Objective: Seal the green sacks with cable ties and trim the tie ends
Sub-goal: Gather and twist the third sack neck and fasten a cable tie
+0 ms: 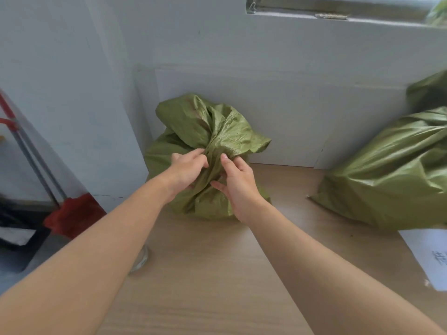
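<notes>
Centre frame, on the bench (pixel 205 262), left hand (pixel 187 168) and right hand (pixel 238 187) grip the gathered neck of a green sack (pixel 217 126), fingers curled round it. No tie is visible; a slackened grip could let the neck spring open.

**Plain storage or work corner of a room, under a window**

A pale wood-grain tabletop (pixel 205 274) stands against a bare white painted wall (pixel 60 68). Flat white boards (pixel 290 112) lean on the wall behind the table. Above them runs a white window sill (pixel 338 25), with a window frame (pixel 314 7) at the top edge of the view.

A stuffed green woven plastic sack (pixel 183 131) sits on the table by the wall. A second sack of the same kind (pixel 387 170) lies at the right, with a third sack (pixel 428 93) behind it.

Left of the table stands what looks like a long-handled cleaning tool with grey metal poles and a red head (pixel 72 213). A white printed paper sheet (pixel 425 257) lies at the table's right edge.

Whether this is a home or a workplace cannot be told.
</notes>
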`<state>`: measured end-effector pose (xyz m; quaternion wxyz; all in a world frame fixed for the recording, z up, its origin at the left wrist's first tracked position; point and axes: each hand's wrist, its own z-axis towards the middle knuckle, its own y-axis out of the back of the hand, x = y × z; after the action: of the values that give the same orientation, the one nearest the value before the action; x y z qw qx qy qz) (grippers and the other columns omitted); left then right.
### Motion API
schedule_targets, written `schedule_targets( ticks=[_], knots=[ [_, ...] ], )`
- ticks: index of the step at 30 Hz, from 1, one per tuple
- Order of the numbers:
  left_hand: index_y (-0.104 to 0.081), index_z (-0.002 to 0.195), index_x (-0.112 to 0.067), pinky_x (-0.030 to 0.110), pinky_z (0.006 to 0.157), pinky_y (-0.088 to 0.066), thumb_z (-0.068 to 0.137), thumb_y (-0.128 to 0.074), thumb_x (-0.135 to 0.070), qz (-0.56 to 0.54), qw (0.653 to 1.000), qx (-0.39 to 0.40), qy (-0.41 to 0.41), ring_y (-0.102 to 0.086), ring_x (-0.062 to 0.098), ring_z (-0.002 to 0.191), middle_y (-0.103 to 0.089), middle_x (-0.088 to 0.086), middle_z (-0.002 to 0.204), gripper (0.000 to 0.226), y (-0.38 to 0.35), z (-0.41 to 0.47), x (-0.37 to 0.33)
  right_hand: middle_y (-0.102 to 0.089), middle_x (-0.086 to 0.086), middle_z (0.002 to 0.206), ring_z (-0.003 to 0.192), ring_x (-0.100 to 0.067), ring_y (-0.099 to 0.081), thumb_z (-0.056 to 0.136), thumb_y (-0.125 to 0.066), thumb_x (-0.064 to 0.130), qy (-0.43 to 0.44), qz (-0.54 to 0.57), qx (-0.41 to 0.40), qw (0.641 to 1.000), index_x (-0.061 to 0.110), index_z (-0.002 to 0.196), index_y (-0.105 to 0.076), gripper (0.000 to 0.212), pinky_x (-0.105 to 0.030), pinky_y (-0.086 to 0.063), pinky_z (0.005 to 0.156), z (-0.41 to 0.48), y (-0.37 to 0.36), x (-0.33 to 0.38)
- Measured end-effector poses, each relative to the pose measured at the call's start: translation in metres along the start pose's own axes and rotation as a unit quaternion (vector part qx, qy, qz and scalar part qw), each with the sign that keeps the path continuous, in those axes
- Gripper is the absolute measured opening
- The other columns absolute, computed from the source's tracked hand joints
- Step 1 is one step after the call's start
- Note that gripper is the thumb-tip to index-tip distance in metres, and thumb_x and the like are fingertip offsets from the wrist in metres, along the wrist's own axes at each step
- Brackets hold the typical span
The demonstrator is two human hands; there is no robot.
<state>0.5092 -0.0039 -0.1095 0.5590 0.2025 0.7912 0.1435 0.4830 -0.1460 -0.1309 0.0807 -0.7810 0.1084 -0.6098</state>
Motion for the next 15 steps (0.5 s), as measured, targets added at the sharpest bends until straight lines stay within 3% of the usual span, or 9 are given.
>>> schedule_targets(
  ticks=[3, 5, 7, 8, 10, 15],
  knots=[
    [-0.064, 0.113, -0.050, 0.049, 0.120, -0.019, 0.088, -0.054, -0.037, 0.071, 0.997, -0.038, -0.017, -0.017, 0.035, 0.146, -0.019, -0.002, 0.159, 0.030, -0.001, -0.023, -0.014, -0.078, -0.003, 0.115, 0.110, -0.020, -0.073, 0.109, -0.052, 0.024, 0.008, 0.038, 0.010, 0.999, 0.021, 0.113, -0.071, 0.019, -0.049, -0.056, 0.103, -0.012, 0.003, 0.012],
    [-0.063, 0.106, -0.047, 0.054, 0.123, -0.011, 0.082, -0.057, -0.038, 0.087, 0.995, -0.036, -0.021, -0.006, 0.035, 0.153, -0.027, 0.006, 0.161, 0.026, 0.000, -0.034, -0.022, -0.076, -0.004, 0.121, 0.114, -0.021, -0.072, 0.110, -0.050, 0.022, 0.014, 0.062, 0.013, 0.998, 0.023, 0.119, -0.069, 0.021, -0.047, -0.057, 0.103, -0.022, 0.004, 0.019],
    [-0.063, 0.090, -0.038, 0.058, 0.119, -0.028, 0.072, -0.059, -0.039, 0.034, 0.998, -0.017, -0.045, -0.035, 0.034, 0.145, -0.058, 0.010, 0.130, 0.018, 0.003, -0.042, -0.029, -0.076, -0.004, 0.123, 0.114, -0.020, -0.072, 0.111, -0.048, 0.022, 0.019, 0.079, 0.017, 0.997, 0.024, 0.122, -0.068, 0.023, -0.045, -0.057, 0.102, -0.033, 0.004, 0.026],
    [-0.062, 0.087, -0.032, 0.059, 0.112, -0.041, 0.072, -0.060, -0.035, -0.009, 0.998, 0.000, -0.057, -0.055, 0.030, 0.127, -0.066, 0.006, 0.114, 0.016, 0.004, -0.046, -0.032, -0.076, -0.003, 0.122, 0.113, -0.019, -0.072, 0.111, -0.048, 0.022, 0.019, 0.083, 0.015, 0.996, 0.024, 0.124, -0.067, 0.024, -0.044, -0.058, 0.101, -0.038, 0.004, 0.027],
    [-0.063, 0.089, -0.024, 0.056, 0.102, -0.053, 0.078, -0.063, -0.024, -0.064, 0.994, 0.028, -0.081, -0.069, 0.025, 0.097, -0.071, 0.004, 0.095, 0.011, 0.006, -0.055, -0.035, -0.076, -0.002, 0.121, 0.111, -0.019, -0.073, 0.110, -0.049, 0.025, 0.015, 0.089, 0.003, 0.996, 0.024, 0.127, -0.066, 0.024, -0.045, -0.058, 0.101, -0.047, 0.006, 0.029],
    [-0.069, 0.112, -0.021, 0.048, 0.101, -0.056, 0.093, -0.062, -0.009, -0.121, 0.986, 0.030, -0.113, -0.073, 0.026, 0.107, -0.077, 0.005, 0.109, 0.024, -0.001, -0.073, -0.033, -0.077, -0.005, 0.119, 0.104, -0.022, -0.074, 0.110, -0.049, 0.025, 0.015, 0.117, -0.014, 0.993, 0.021, 0.124, -0.066, 0.023, -0.046, -0.058, 0.099, -0.071, 0.019, 0.037]
  ],
)
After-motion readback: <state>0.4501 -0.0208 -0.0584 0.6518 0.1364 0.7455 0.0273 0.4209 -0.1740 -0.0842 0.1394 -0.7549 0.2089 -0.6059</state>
